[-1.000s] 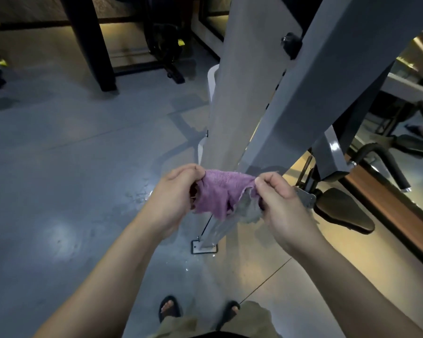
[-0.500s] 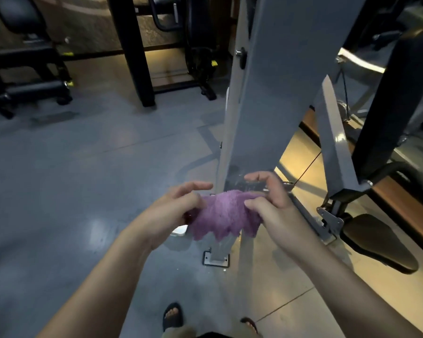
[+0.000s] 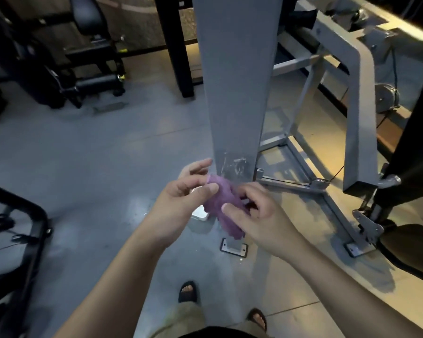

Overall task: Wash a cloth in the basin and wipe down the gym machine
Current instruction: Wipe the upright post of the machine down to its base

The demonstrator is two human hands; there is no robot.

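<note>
The purple cloth (image 3: 224, 203) hangs bunched between the two hands, in the air above the grey floor (image 3: 83, 167), and right behind it stands the wide grey upright (image 3: 235, 81) of the gym machine. That upright rises straight ahead of the hands, its long axis running up and away from the person, with a smeared, wet-looking patch on its lower face just above the cloth. The cloth itself runs on a slant, its top end close to that patch, its ragged lower end dangling toward the small foot plate (image 3: 233, 247) on the floor. The left hand (image 3: 181, 198) pinches the upper end between thumb and forefinger, the other fingers spread loose and open; it looks the nearer one to the post. The right hand (image 3: 249, 215) is curled round the lower half, thumb pressed on top. Both forearms reach forward and slightly inward. I'd say the cloth is being regathered for the next wipe up that post
</note>
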